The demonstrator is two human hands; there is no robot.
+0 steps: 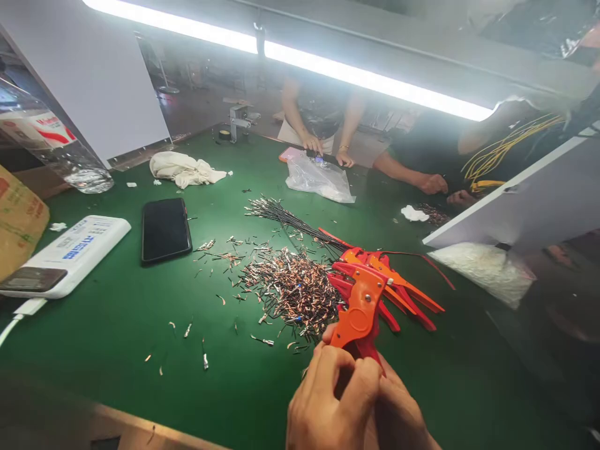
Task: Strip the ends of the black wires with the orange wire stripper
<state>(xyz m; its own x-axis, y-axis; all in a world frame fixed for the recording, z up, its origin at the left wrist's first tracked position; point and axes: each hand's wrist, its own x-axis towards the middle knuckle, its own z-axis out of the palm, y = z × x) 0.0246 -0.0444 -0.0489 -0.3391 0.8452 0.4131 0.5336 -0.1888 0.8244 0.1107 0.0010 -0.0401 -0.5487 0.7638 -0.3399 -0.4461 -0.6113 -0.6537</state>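
My right hand is wrapped around the handles of an orange and red wire stripper, its jaw end pointing up and away from me. In front of it, my left hand is closed with thumb and fingers pressed together close to the handles; what it pinches, if anything, is hidden. Just beyond the tool lies a heap of short wire offcuts, copper, black and silvery. More orange and red wire strippers rest on the green table to the right. A bundle of black wires with metal terminals lies behind the heap.
A black phone, white power bank and plastic bottle are on the left. A white cloth and clear plastic bag lie farther back. Across the table are other people's hands. A white panel borders the right.
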